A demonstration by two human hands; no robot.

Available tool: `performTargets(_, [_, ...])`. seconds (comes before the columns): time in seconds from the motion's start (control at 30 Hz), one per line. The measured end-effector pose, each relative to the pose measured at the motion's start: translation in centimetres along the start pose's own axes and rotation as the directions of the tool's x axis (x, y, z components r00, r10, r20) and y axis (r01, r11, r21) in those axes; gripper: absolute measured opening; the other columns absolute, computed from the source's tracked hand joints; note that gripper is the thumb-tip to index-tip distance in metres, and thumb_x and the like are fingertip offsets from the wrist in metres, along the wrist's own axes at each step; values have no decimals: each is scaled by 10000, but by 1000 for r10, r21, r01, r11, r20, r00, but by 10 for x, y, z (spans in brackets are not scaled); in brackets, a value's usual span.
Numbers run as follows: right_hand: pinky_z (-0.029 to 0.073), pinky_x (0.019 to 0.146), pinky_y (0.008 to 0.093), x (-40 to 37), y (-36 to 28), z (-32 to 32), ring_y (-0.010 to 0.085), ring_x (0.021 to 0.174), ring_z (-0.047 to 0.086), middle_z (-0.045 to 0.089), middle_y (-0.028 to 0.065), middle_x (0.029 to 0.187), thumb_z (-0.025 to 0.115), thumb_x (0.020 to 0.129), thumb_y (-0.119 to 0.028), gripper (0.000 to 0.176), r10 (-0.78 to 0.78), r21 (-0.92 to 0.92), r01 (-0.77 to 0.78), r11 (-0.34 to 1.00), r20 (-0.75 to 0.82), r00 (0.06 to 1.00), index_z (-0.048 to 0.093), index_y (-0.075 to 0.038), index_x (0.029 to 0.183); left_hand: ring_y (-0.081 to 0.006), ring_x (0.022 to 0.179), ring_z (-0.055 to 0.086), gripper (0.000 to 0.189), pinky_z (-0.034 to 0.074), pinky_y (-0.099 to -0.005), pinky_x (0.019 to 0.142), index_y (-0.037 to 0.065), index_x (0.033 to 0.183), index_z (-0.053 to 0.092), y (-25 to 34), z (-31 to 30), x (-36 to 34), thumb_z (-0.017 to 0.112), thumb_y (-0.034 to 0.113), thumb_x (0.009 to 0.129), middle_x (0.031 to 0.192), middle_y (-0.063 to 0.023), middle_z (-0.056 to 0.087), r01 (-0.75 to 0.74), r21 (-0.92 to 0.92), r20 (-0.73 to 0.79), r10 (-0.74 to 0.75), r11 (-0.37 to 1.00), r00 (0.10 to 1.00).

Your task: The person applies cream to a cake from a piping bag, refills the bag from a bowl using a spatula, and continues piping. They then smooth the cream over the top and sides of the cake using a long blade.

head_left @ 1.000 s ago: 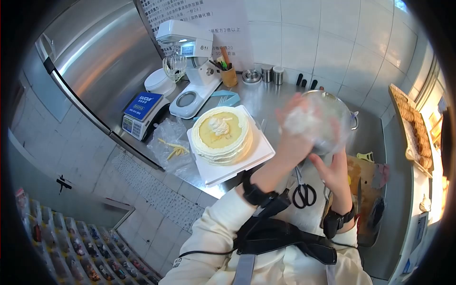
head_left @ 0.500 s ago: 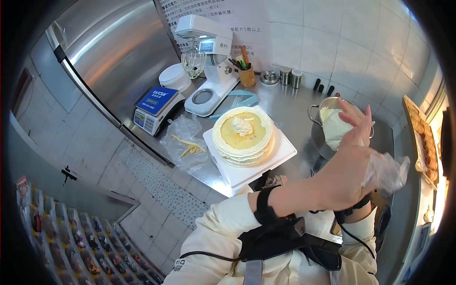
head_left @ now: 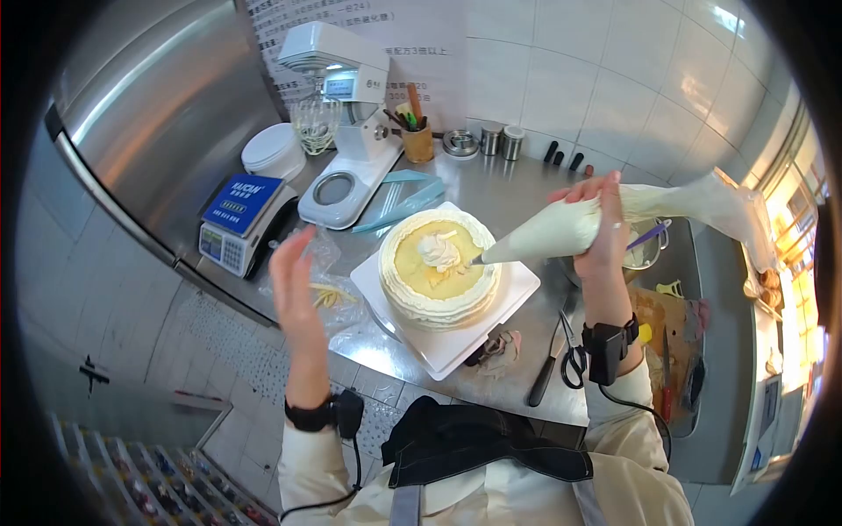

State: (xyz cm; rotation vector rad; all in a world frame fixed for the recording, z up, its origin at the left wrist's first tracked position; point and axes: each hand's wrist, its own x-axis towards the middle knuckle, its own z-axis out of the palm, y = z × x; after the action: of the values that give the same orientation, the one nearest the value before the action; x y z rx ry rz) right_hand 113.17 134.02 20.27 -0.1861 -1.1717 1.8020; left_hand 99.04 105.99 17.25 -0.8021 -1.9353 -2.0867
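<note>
My right hand [head_left: 603, 230] is wrapped round a full piping bag [head_left: 548, 232] of pale cream. The bag's metal tip points left, at the right edge of a round layered cake [head_left: 441, 309]. Pale yellow filling covers the cake's top inside a cream rim, with a cream swirl [head_left: 438, 251] near the middle. Under the cake is a white square board [head_left: 519, 289]. My left hand [head_left: 294, 280] is raised to the left of the cake, fingers apart and holding nothing. Near it lies a clear plastic bag [head_left: 344, 311] with yellow strips.
A stand mixer [head_left: 338, 188], a blue scale [head_left: 246, 200] and a pen cup [head_left: 417, 145] stand behind on the left. Scissors [head_left: 573, 359], a black-handled knife [head_left: 542, 379] and a cloth [head_left: 500, 352] lie at the front. A metal pot [head_left: 645, 252] is behind my right hand.
My right hand has come away from the pot with the piping bag, its tip now at the cake. My left hand has moved from the right side to the left of the cake. The view has shifted.
</note>
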Motion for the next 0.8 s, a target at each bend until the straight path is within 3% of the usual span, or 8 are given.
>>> performTargets(0.07, [469, 567, 333, -3, 10, 15, 221, 609, 571, 510, 86, 585, 412, 897, -446, 445, 12, -92, -13, 996, -10, 1000, 430, -77, 648, -221, 1144, 426, 380, 298, -353, 979, 15, 1211, 425, -73, -41, -16, 364, 256, 923, 1231, -115, 459, 396, -354, -158, -471, 848, 868])
performTargets(0.13, [445, 473, 304, -5, 21, 30, 179, 482, 528, 455, 65, 491, 399, 902, -444, 465, 28, -192, -35, 981, -39, 999, 413, -73, 622, -233, 1127, 440, 473, 302, -349, 977, 11, 1206, 425, -134, -65, -44, 317, 375, 925, 1214, -127, 466, 693, -495, 81, -766, 525, 638])
performTargets(0.2, [443, 467, 299, -6, 28, 39, 178, 475, 527, 458, 66, 493, 394, 907, -430, 460, 48, -267, -56, 962, -35, 998, 411, -73, 619, -253, 1129, 439, 575, 302, -363, 979, 6, 1204, 427, -157, -53, -77, 271, 475, 909, 1203, -144, 471, 840, -404, 282, -824, 362, 491])
performTargets(0.27, [428, 450, 296, -6, 33, 49, 171, 440, 497, 426, 51, 480, 381, 922, -379, 436, 82, -334, -84, 939, -18, 996, 403, -72, 614, -279, 1133, 438, 671, 303, -394, 984, 16, 1255, 356, -157, -33, -98, 224, 561, 887, 1202, -159, 474, 906, -423, 534, -809, -3, 246])
performTargets(0.3, [428, 450, 296, -6, 34, 53, 171, 440, 497, 426, 51, 480, 381, 922, -379, 436, 93, -352, -92, 932, -15, 996, 403, -72, 614, -279, 1133, 438, 671, 303, -394, 984, 16, 1255, 356, -159, -25, -108, 224, 561, 887, 1202, -159, 474, 902, -431, 539, -809, -24, 236])
performTargets(0.37, [379, 461, 307, -4, 36, 59, 154, 393, 375, 321, 12, 459, 403, 917, -378, 444, 145, -310, -139, 941, -1, 989, 352, -109, 568, -271, 1130, 444, 743, 331, -402, 956, 34, 1268, 345, -164, -9, -123, 214, 632, 848, 1223, -161, 458, 910, -397, 728, -645, -120, 233])
performTargets(0.6, [364, 380, 288, 19, 38, 35, 131, 406, 424, 380, 12, 522, 437, 912, -289, 329, 118, -253, -104, 962, 41, 992, 409, -74, 664, -278, 1161, 421, 777, 288, -414, 991, 33, 1258, 369, -155, 6, -126, 199, 660, 831, 1250, -136, 442, 904, -416, 729, -629, -93, 270])
performTargets(0.8, [359, 380, 285, 38, 36, 26, 113, 413, 394, 375, 2, 541, 454, 905, -282, 293, 98, -294, -119, 948, -86, 992, 418, -82, 694, -239, 1080, 473, 812, 312, -374, 965, 21, 1227, 398, -176, -14, -116, 190, 688, 813, 1140, -120, 516, 888, -456, 701, -637, -56, 319])
